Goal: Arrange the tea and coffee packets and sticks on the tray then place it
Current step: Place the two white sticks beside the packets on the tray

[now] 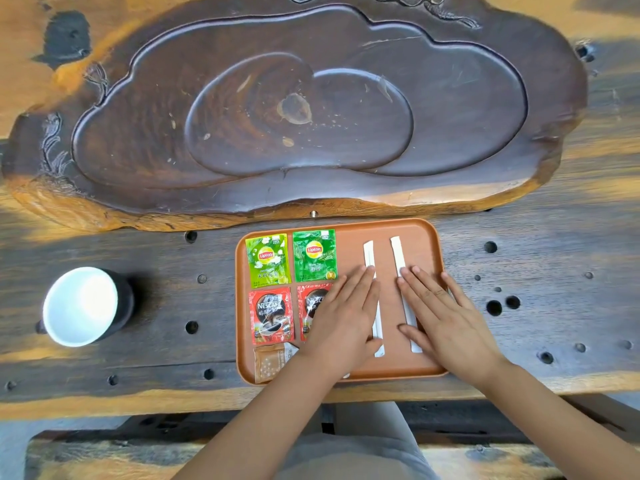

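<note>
Both hands flat, fingers spread, gripping nothing: left hand presses one white stick, right hand the other stick, likely squaring them parallel. Tea packets and coffee packets sit gridded on tray, on counter.

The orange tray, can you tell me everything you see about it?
The orange tray is a flat rectangle with rounded corners and a low raised rim, looking like smooth plastic or wood. It lies level on the dark wooden table, just below the carved slab. Packets and two white sticks lie inside. The left hand and right hand press flat on it.
</note>
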Motion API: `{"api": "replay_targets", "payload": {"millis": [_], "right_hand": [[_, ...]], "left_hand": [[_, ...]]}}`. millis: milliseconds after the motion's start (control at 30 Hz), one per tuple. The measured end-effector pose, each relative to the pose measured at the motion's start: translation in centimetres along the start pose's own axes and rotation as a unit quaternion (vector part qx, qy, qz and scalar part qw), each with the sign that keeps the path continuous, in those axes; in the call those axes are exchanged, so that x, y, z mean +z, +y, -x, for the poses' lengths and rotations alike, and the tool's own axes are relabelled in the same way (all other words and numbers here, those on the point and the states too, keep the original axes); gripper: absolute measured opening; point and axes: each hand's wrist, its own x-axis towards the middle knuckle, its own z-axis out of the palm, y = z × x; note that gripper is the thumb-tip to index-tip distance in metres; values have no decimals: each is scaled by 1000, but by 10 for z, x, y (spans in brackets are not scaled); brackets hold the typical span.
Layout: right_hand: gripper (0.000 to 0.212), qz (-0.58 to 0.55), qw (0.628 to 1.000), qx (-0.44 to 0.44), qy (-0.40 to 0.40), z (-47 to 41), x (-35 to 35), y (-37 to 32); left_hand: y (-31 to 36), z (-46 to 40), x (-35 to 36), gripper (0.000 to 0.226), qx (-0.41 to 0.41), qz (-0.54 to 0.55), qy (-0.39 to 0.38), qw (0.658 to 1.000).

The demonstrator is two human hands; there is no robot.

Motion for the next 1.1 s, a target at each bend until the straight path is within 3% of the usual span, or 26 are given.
{"api": "replay_targets", "payload": {"millis": [700, 800, 900, 1000, 1100], "right_hand": [[61, -38, 999, 4, 23, 6, -5, -5], [55, -77, 994, 29, 68, 9, -12, -6], [50, -100, 985, 84, 110, 8, -23, -7], [47, -116, 971, 171, 120, 6, -33, -8], [48, -133, 959, 238, 76, 2, -35, -10]], "left_hand": [[0, 6, -4, 80, -20, 56, -26, 998], [-5, 14, -14, 65, -32, 86, 44, 995], [-24, 33, -29, 49, -95, 128, 125, 979], [-55, 58, -36, 40, -224, 155, 182, 945], [-86, 83, -30, 37, -362, 167, 151, 905]]}}
